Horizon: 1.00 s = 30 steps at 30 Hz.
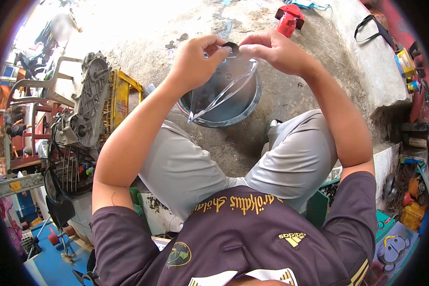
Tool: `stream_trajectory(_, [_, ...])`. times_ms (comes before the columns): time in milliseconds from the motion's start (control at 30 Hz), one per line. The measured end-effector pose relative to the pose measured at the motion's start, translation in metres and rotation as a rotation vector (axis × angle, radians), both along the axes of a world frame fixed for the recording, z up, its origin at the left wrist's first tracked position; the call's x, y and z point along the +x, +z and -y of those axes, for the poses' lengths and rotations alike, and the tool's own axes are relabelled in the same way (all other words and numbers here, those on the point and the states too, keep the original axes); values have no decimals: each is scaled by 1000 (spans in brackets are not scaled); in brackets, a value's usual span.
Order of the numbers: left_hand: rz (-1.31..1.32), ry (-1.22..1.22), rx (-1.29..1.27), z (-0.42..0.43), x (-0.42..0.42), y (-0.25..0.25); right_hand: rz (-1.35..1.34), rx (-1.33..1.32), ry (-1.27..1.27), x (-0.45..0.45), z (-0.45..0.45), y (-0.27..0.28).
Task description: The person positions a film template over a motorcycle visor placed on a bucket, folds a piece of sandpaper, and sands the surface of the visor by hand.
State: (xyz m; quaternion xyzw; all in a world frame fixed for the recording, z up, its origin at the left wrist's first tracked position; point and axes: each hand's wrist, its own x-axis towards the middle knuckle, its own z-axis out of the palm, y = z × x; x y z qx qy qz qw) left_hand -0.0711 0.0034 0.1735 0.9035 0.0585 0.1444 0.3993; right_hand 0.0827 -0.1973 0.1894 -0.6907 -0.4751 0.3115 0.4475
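Note:
Above a dark round basin point(254, 106) on the floor, my two hands are close together. My left hand point(200, 59) is pinched closed on a small black piece point(232, 47). Facing it, my right hand point(279, 51) has its thumb and fingers closed at the other side of the same piece. Something clear with bright pale edges, a see-through plastic piece point(220, 98), shows below the fingers and over the basin. Whether it is a bag or a stiff sheet, and how it joins the black piece, I cannot make out.
A grey metal engine casing point(91, 100) stands at the left beside a yellow crate point(127, 90) and a metal chair frame point(38, 83). On the concrete floor ahead lies a red plastic part point(287, 23). A raised concrete ledge point(367, 62) runs along the right.

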Motion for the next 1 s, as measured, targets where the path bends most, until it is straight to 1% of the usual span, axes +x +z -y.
stream_trajectory(67, [-7,-5,-41,3,-1,2,139,-19,-58,-9,-1,4])
stream_trajectory(200, [-4,-5,-34,3,-1,3,100,-25,-62,-4,-1,-2])
stream_trajectory(267, [-45,-16,-124,2,-2,5,130,-31,-93,-6,0,1])
stream_trajectory(300, [-45,-15,-123,1,-2,3,130,-30,-92,-7,0,3])
stream_trajectory(367, [-40,-77,-316,-2,-2,-1,120,-25,-65,-8,1,5])
stream_trajectory(400, [-41,-77,-316,-4,-2,0,120,-25,-65,-9,2,7])
stream_trajectory(467, [-130,-128,-439,-8,-2,2,108,-20,-46,-11,2,11])
stream_trajectory(500, [-131,-128,-438,-8,-2,3,107,-20,-47,-12,3,12])
stream_trajectory(567, [-99,-142,-462,-8,-2,2,189,-10,-53,-12,4,13])
stream_trajectory(600, [-100,-143,-461,-7,-2,1,189,-9,-53,-11,4,12])
stream_trajectory(667, [-12,-38,-380,-3,-1,-2,172,-17,-47,-6,4,8])
stream_trajectory(700, [-14,-40,-378,-2,-2,1,171,-16,-49,-4,5,7])
stream_trajectory(767, [-60,-26,-235,0,-5,9,220,-98,-53,-2,5,5])
stream_trajectory(800, [-60,-26,-234,-1,-5,8,220,-97,-53,-1,4,3])
stream_trajectory(867, [18,-79,-53,-2,-5,4,317,50,-49,-1,4,-4])
stream_trajectory(1000, [107,-24,-42,7,-8,12,316,137,-69,-5,3,-4])
